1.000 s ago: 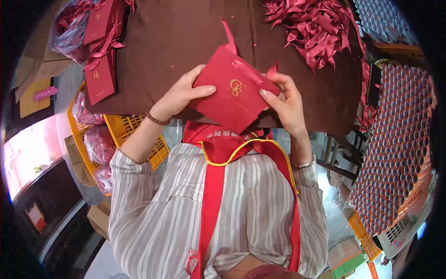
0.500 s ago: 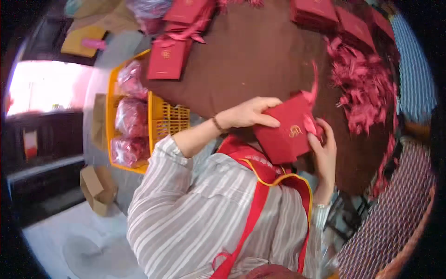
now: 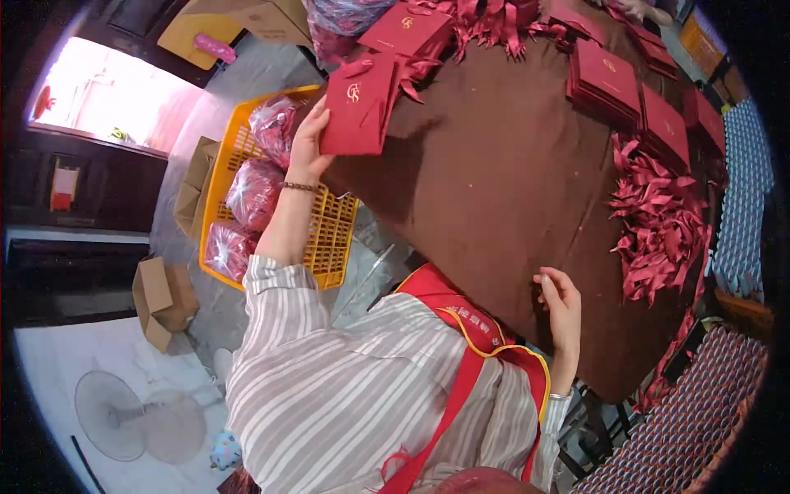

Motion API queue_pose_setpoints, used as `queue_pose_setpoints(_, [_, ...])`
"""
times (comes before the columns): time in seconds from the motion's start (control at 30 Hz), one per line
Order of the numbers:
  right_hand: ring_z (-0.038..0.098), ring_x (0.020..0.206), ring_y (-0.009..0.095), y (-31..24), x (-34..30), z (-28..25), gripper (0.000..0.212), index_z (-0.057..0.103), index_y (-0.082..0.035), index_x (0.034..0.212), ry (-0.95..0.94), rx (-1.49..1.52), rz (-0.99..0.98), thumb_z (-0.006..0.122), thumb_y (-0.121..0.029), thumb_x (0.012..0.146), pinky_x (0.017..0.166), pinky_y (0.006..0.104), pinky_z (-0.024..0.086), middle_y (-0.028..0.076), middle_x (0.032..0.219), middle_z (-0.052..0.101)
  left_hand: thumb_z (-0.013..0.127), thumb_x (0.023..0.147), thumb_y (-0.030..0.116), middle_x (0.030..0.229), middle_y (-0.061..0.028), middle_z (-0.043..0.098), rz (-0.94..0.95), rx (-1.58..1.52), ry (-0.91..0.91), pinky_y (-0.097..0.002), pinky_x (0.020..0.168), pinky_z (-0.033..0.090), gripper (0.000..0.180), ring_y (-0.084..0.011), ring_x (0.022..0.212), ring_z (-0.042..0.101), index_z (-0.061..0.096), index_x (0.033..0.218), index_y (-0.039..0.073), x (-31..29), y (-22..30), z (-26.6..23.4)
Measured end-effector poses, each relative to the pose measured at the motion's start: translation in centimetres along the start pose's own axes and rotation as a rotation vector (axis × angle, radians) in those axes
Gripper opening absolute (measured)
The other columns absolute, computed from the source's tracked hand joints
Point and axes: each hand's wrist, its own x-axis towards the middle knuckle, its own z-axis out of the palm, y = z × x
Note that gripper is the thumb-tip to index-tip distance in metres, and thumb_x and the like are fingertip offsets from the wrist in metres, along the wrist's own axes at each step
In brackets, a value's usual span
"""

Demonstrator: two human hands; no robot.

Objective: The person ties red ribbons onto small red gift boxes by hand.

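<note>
At the table's left corner, my left hand (image 3: 308, 146) grips the side edge of a red gift bag (image 3: 355, 117) with a gold emblem and a ribbon. That bag overlaps the near end of a pile of similar red bags (image 3: 407, 31), from which ribbons trail. I cannot tell whether it rests on the pile or is held just above it. Close to the table's front edge, my right hand (image 3: 562, 311) hovers with loosely bent fingers and nothing in them. A brown cloth (image 3: 485, 189) covers the table between my hands.
Several stacks of red bags (image 3: 605, 82) and a heap of loose red ribbons (image 3: 658, 222) line the right side. A yellow crate (image 3: 216, 193) with plastic-wrapped red bundles (image 3: 255, 195) stands at left, near cardboard boxes (image 3: 164, 300). Another person's hand (image 3: 635, 10) shows at far right.
My left hand has carried the red bag from in front of me to the pile at the left. My right hand has let go of it and dropped lower. The view has shifted.
</note>
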Motion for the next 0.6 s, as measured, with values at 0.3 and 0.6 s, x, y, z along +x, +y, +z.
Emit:
queue_pose_setpoints(0.3, [0.051,0.075,0.007,0.7,-0.7,1.0,0.025,0.057,-0.002,0.108,-0.004,-0.079,0.008,0.052,-0.018,0.09,0.067,0.0205,0.041,0.004,0.096,0.062,0.054,0.082,0.001,0.125,-0.0106,0.05,0.264,0.344,0.348,-0.0336,0.094,0.042,0.049,-0.0187,0.111,0.05,0.04,0.129,0.002,1.8,4.1,-1.0])
queue_pose_setpoints(0.6, [0.054,0.079,0.01,1.9,-0.6,1.8,0.023,0.06,0.0,0.102,0.076,-0.119,-0.071,0.056,-0.016,0.087,0.072,0.0238,0.044,0.004,0.088,0.061,0.059,0.07,0.013,0.098,-0.0103,0.059,0.6,1.967,0.178,-0.0427,0.075,0.047,0.035,-0.0312,0.09,0.055,0.061,0.105,0.018,2.6,-1.6,0.0])
